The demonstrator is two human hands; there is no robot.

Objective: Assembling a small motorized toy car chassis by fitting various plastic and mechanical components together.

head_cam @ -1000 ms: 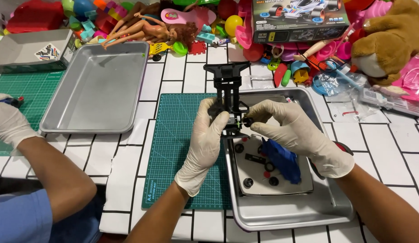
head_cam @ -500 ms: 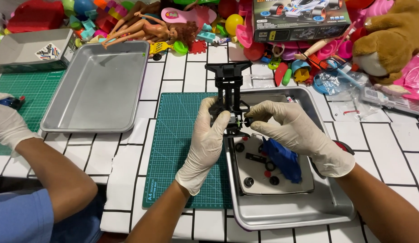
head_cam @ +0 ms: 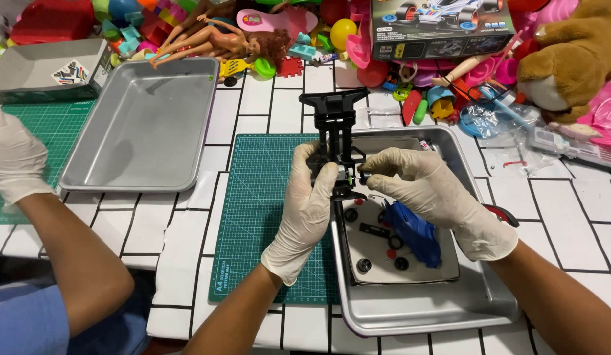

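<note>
While two gloved hands meet over the table [head_cam: 568,217], they share one black toy car chassis [head_cam: 336,135], held upright above the seam between one green cutting mat [head_cam: 263,197] and one metal tray [head_cam: 443,306]. The left hand [head_cam: 307,210] wraps its fingers around the chassis's lower left side, wrist angled up from below. The right hand [head_cam: 433,190] pinches the chassis's right edge with thumb and fingertips, forearm coming in from the lower right. In the tray lie one blue car body [head_cam: 414,231] and several small black wheels on a white sheet. A second, bare tray [head_cam: 144,125] sits to the left. Another person's gloved hand [head_cam: 13,161] rests at the far left edge.
</note>
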